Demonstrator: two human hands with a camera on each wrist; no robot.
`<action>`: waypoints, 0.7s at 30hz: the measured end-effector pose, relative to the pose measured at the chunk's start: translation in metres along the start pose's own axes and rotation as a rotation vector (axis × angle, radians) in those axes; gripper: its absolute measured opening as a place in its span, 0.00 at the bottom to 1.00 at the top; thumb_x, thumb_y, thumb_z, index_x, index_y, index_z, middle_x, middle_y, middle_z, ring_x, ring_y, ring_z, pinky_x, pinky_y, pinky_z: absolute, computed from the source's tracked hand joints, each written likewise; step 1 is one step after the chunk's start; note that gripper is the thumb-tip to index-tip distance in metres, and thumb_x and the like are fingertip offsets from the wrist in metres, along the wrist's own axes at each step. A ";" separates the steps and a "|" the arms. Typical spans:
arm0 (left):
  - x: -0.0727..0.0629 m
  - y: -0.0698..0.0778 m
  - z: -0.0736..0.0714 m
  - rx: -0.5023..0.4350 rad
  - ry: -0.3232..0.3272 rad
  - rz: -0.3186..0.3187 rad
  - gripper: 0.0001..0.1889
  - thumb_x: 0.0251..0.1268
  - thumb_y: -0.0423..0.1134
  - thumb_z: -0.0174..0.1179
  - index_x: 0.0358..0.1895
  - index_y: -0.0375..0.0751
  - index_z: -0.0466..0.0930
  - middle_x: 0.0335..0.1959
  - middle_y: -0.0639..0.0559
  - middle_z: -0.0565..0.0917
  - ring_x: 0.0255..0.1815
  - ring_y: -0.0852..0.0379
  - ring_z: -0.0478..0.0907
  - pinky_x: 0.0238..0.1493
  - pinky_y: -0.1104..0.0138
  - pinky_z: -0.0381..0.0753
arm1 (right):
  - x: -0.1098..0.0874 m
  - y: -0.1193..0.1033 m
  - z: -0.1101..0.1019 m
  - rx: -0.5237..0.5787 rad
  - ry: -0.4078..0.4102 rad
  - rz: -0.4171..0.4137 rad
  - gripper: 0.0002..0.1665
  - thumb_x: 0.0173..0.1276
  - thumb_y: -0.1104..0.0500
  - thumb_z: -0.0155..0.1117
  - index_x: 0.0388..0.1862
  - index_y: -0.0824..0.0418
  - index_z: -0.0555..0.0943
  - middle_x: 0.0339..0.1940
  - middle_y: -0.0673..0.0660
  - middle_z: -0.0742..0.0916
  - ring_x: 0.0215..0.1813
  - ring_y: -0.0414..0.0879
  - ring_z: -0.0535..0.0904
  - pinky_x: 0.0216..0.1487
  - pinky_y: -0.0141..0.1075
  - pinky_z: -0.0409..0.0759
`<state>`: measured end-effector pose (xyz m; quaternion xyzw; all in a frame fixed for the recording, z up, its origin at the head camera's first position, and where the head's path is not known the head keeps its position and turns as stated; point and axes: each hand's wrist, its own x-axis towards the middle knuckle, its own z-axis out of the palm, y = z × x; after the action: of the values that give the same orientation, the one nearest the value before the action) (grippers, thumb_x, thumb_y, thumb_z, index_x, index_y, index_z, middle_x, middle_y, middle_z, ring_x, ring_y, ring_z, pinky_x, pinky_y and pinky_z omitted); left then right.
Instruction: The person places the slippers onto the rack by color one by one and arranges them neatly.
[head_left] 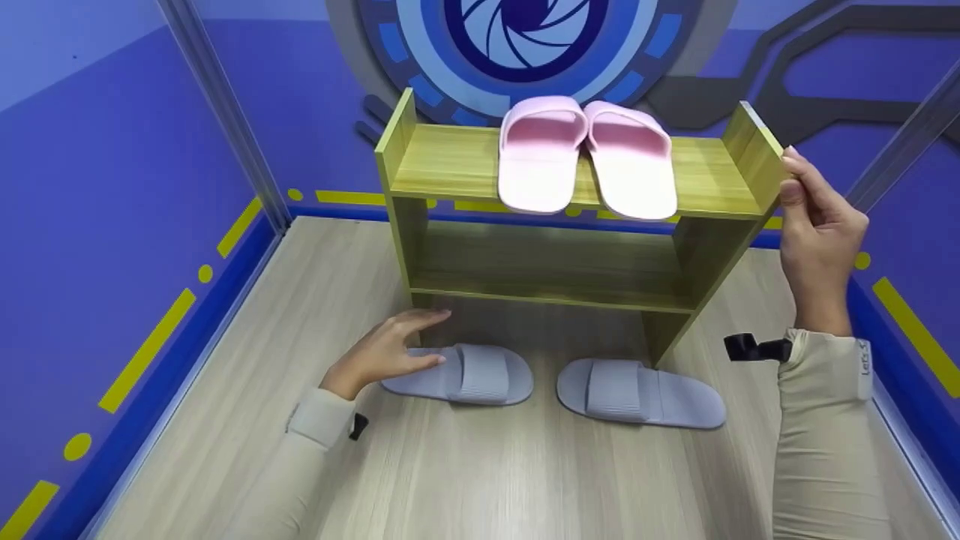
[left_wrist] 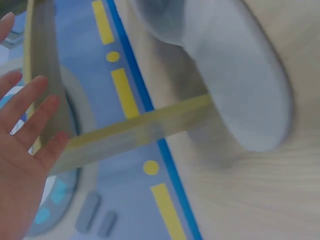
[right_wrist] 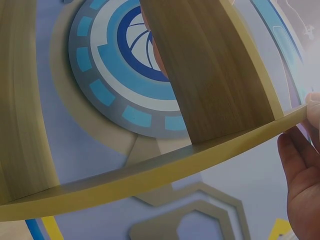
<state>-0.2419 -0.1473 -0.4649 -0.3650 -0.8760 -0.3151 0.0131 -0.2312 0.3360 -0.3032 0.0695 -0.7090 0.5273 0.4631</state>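
Note:
A small wooden shoe rack [head_left: 555, 300] with two shelves stands on the floor against the wall. My right hand [head_left: 821, 236] grips the upper part of its right side panel; the right wrist view shows the thumb at the panel's end and the fingers [right_wrist: 295, 150] along its outer face. My left hand [head_left: 390, 349] hovers with fingers spread over the left grey slipper [head_left: 484, 373], near the rack's lower left side. A second grey slipper [head_left: 641, 394] lies to the right, its toe end pointing inward. On the top shelf sit two pink slippers, left [head_left: 538, 161] and right [head_left: 631, 165].
Blue walls with yellow dashes [head_left: 150, 349] enclose the floor [head_left: 480, 480] on the left, back and right. Metal posts [head_left: 225, 112] mark the corners. A black strap end [head_left: 757, 349] sticks out from the right wrist.

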 end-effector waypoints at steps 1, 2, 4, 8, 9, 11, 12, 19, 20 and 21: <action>-0.002 -0.003 0.001 -0.007 -0.015 -0.027 0.33 0.59 0.49 0.67 0.67 0.41 0.71 0.64 0.45 0.76 0.65 0.45 0.72 0.63 0.53 0.73 | 0.000 0.001 0.000 -0.008 0.000 -0.010 0.15 0.65 0.68 0.61 0.50 0.66 0.84 0.55 0.58 0.85 0.59 0.44 0.81 0.57 0.27 0.77; -0.004 -0.006 0.003 -0.010 -0.030 -0.048 0.33 0.59 0.49 0.67 0.66 0.41 0.71 0.64 0.45 0.77 0.65 0.45 0.73 0.63 0.53 0.73 | 0.000 0.002 0.000 -0.008 0.001 -0.012 0.15 0.65 0.68 0.61 0.50 0.66 0.84 0.55 0.58 0.85 0.59 0.44 0.81 0.57 0.27 0.77; -0.008 -0.013 0.006 -0.023 -0.057 -0.092 0.33 0.58 0.49 0.67 0.66 0.41 0.72 0.63 0.44 0.77 0.64 0.45 0.74 0.63 0.52 0.73 | 0.000 0.001 0.000 -0.002 0.003 -0.011 0.15 0.65 0.68 0.61 0.50 0.66 0.84 0.55 0.58 0.85 0.59 0.44 0.81 0.57 0.28 0.77; -0.014 -0.027 0.012 -0.043 -0.089 -0.161 0.34 0.57 0.48 0.69 0.66 0.40 0.72 0.63 0.44 0.77 0.64 0.45 0.74 0.63 0.52 0.73 | 0.000 0.000 0.000 0.025 -0.002 0.012 0.15 0.64 0.68 0.62 0.50 0.65 0.84 0.55 0.58 0.85 0.60 0.44 0.80 0.58 0.28 0.76; -0.015 -0.030 0.014 -0.052 -0.092 -0.173 0.34 0.56 0.48 0.69 0.66 0.40 0.72 0.63 0.44 0.77 0.64 0.45 0.74 0.62 0.51 0.73 | 0.000 0.000 0.000 0.036 -0.003 0.022 0.16 0.64 0.68 0.62 0.51 0.65 0.84 0.56 0.58 0.85 0.60 0.44 0.80 0.58 0.28 0.76; -0.018 -0.035 0.016 -0.066 -0.098 -0.192 0.34 0.55 0.49 0.69 0.65 0.40 0.72 0.64 0.44 0.76 0.64 0.45 0.74 0.63 0.51 0.73 | 0.001 0.003 -0.001 0.024 -0.012 0.006 0.16 0.65 0.68 0.62 0.51 0.65 0.84 0.56 0.58 0.85 0.60 0.44 0.80 0.58 0.28 0.76; -0.019 -0.037 0.018 -0.073 -0.102 -0.199 0.35 0.55 0.49 0.70 0.65 0.40 0.72 0.64 0.44 0.76 0.64 0.45 0.73 0.63 0.51 0.73 | 0.002 0.005 -0.001 0.008 -0.013 -0.008 0.16 0.65 0.68 0.62 0.51 0.65 0.84 0.56 0.58 0.85 0.60 0.44 0.80 0.58 0.28 0.76; -0.025 -0.051 0.027 -0.076 -0.130 -0.212 0.36 0.52 0.47 0.71 0.64 0.35 0.73 0.63 0.41 0.77 0.65 0.43 0.72 0.64 0.50 0.71 | 0.001 0.001 0.000 0.031 -0.013 0.014 0.16 0.64 0.68 0.62 0.51 0.65 0.84 0.56 0.58 0.84 0.60 0.43 0.80 0.58 0.28 0.76; -0.026 -0.053 0.028 -0.074 -0.136 -0.212 0.36 0.52 0.47 0.72 0.64 0.34 0.72 0.62 0.41 0.77 0.65 0.43 0.72 0.64 0.50 0.71 | 0.001 -0.001 0.000 0.048 -0.008 0.035 0.16 0.64 0.68 0.62 0.51 0.66 0.84 0.56 0.58 0.84 0.60 0.43 0.80 0.58 0.28 0.76; -0.026 -0.055 0.029 -0.072 -0.143 -0.217 0.36 0.51 0.46 0.72 0.64 0.34 0.72 0.62 0.41 0.77 0.65 0.43 0.72 0.65 0.51 0.70 | 0.001 -0.003 0.001 0.063 -0.004 0.049 0.16 0.64 0.69 0.63 0.51 0.66 0.84 0.56 0.58 0.84 0.60 0.43 0.80 0.58 0.28 0.76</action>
<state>-0.2518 -0.1766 -0.5247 -0.2900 -0.8970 -0.3192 -0.0965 -0.2303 0.3346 -0.3007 0.0677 -0.6943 0.5606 0.4462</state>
